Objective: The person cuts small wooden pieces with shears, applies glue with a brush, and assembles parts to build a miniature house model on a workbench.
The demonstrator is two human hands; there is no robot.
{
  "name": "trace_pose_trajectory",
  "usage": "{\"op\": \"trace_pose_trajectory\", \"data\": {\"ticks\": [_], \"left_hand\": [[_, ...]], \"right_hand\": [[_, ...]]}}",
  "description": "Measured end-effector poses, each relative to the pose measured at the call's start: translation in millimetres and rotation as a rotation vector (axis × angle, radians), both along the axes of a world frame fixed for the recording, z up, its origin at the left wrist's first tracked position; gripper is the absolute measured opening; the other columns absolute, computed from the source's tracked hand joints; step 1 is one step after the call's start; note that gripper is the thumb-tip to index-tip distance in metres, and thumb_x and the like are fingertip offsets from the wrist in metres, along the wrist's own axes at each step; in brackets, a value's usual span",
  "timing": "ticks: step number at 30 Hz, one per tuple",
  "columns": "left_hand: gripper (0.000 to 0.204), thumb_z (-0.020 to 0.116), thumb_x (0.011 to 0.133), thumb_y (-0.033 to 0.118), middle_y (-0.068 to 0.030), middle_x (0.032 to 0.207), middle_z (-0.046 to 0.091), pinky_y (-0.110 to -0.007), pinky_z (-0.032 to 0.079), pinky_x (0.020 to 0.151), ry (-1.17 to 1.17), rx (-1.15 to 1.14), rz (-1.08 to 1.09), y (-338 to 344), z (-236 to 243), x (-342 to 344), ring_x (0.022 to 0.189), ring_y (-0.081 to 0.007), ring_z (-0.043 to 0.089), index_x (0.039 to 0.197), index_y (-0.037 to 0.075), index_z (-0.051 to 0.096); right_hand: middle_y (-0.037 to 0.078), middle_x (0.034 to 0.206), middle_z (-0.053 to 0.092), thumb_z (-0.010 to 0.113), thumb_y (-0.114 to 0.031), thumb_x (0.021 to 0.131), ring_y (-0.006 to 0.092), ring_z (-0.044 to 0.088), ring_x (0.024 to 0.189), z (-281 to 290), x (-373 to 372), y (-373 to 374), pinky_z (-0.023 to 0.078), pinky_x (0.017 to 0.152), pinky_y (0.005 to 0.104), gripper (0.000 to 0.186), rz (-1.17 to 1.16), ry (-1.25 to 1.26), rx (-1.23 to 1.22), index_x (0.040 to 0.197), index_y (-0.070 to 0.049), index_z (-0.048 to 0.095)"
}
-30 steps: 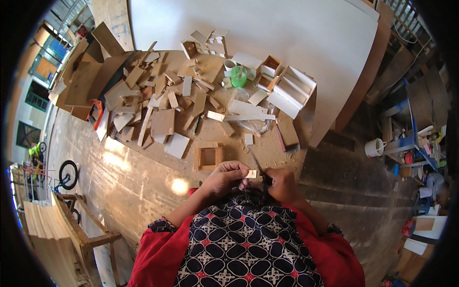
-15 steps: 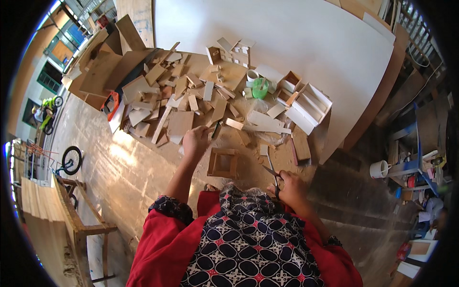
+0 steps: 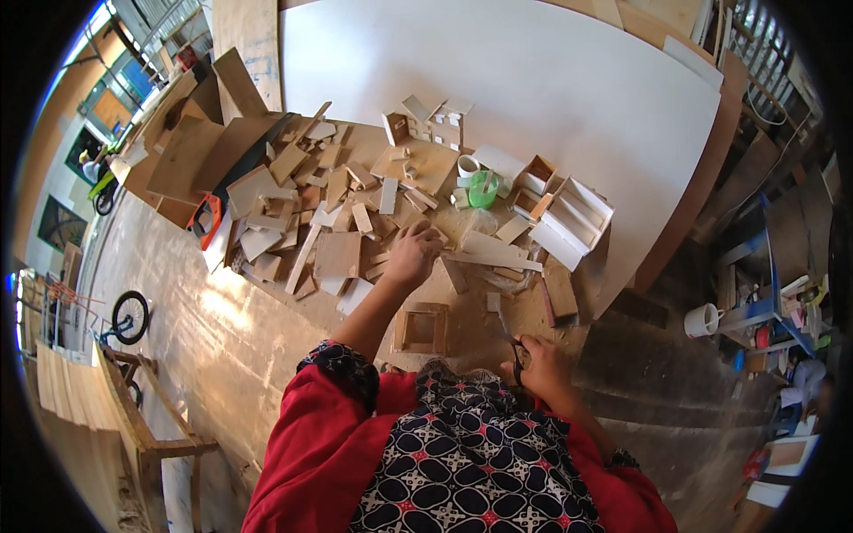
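Observation:
My right hand [image 3: 544,366] grips a pair of scissors [image 3: 508,330] with dark handles; the blades look nearly together and point away from me. My left hand [image 3: 413,258] is out over the near edge of the wood scraps [image 3: 362,218], fingers curled; what they hold, if anything, is hidden beneath them. Between my arms, close to my lap, a small square wooden frame box [image 3: 421,327] sits on the floor. A small pale square piece [image 3: 493,302] lies just beyond the scissors' tips.
White-and-wood open boxes [image 3: 573,222] stand at the right of the pile, near a green plastic cup [image 3: 482,188] and a white roll [image 3: 468,165]. A large white board [image 3: 498,80] lies behind. An orange-handled saw [image 3: 208,219] is at the left; a wooden bench [image 3: 155,444] stands nearer.
My left hand has moved right and slightly forward; the thin dark thing near its fingers no longer shows. The scissors' blades, spread before, have come together.

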State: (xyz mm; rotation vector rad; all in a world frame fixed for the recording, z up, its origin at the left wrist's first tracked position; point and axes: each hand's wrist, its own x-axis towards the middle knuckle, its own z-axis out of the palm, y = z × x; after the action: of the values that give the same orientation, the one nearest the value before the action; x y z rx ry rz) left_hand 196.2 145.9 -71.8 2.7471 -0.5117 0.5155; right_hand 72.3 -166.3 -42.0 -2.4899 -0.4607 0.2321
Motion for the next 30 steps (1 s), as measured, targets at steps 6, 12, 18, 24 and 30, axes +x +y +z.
{"op": "trace_pose_trajectory", "data": {"ticks": [6,12,18,24,30], "left_hand": [[0.026,0.065,0.078,0.018,-0.0065,0.096,0.063,-0.043,0.044,0.085,0.229,-0.075,0.247,-3,22,3,0.101,-0.0277,0.056,0.102,0.012,0.064],[0.039,0.064,0.076,0.011,-0.0077,0.121,0.057,-0.045,0.041,0.093,-0.025,-0.009,0.031,-27,20,-3,0.117,-0.0294,0.049,0.115,0.012,0.061],[0.031,0.062,0.077,0.009,-0.0105,0.112,0.062,-0.043,0.045,0.09,-0.061,-0.212,0.093,-21,28,-16,0.106,-0.0313,0.055,0.107,0.009,0.066],[0.03,0.064,0.076,0.003,-0.0137,0.112,0.064,-0.038,0.047,0.09,0.029,-0.558,0.328,37,32,-77,0.104,-0.0316,0.06,0.105,0.006,0.067],[0.027,0.064,0.079,0.003,-0.0142,0.112,0.063,-0.036,0.049,0.088,0.112,-0.589,0.469,52,17,-155,0.105,-0.0292,0.062,0.106,0.005,0.066]], "right_hand": [[0.015,0.12,0.053,0.079,-0.018,0.065,0.036,0.054,0.108,-13,-4,-4,0.048,0.084,0.0433,0.061,-0.001,0.014,0.003,0.121,-0.012,0.055],[0.018,0.129,0.047,0.076,-0.012,0.067,0.0371,0.053,0.111,-10,-6,0,0.047,0.087,0.0441,0.065,0.024,-0.006,-0.092,0.128,-0.011,0.051],[0.017,0.116,0.057,0.075,-0.014,0.072,0.0365,0.058,0.103,-11,-4,1,0.049,0.084,0.0425,0.063,-0.072,-0.012,-0.146,0.129,-0.009,0.05],[0.014,0.095,0.064,0.075,-0.018,0.071,0.0344,0.062,0.084,-6,8,-10,0.05,0.071,0.0413,0.039,-0.07,-0.284,-0.147,0.107,-0.008,0.064],[0.014,0.085,0.064,0.066,-0.014,0.078,0.0326,0.063,0.078,6,43,26,0.05,0.067,0.0392,0.018,0.097,-0.28,0.153,0.095,-0.007,0.068]]}}
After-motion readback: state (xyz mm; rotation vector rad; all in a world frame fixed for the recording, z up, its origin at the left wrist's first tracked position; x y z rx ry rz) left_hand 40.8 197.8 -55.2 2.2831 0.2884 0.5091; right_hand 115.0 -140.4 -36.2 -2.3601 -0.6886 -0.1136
